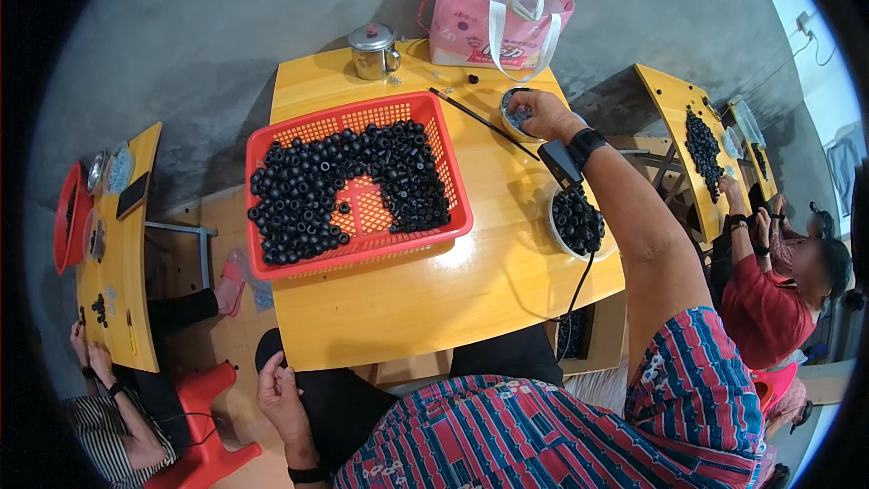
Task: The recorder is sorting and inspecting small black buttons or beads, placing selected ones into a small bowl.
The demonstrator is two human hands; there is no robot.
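Note:
My right hand point(541, 116) reaches over the far right of the yellow table, its bent fingers dipping into a small round bowl point(520, 134) of tiny bluish clear pieces point(519, 114). Whatever the fingertips pinch is hidden. Beside my left knee, below the table's near edge, my left hand point(282, 403) is curled with thumb and fingers together; I cannot make out anything in it. A red plastic basket point(463, 204) holds round black beads point(299, 190) on its left and smaller black pieces point(412, 172) on its right. More black pieces point(577, 213) fill a white bowl under my right forearm.
A thin black rod point(480, 118) lies beside the basket. At the back stand a lidded metal mug point(372, 52) and a pink bag point(471, 32). A black cable point(579, 290) hangs from the device point(561, 163) at my right wrist. Other people work at side tables.

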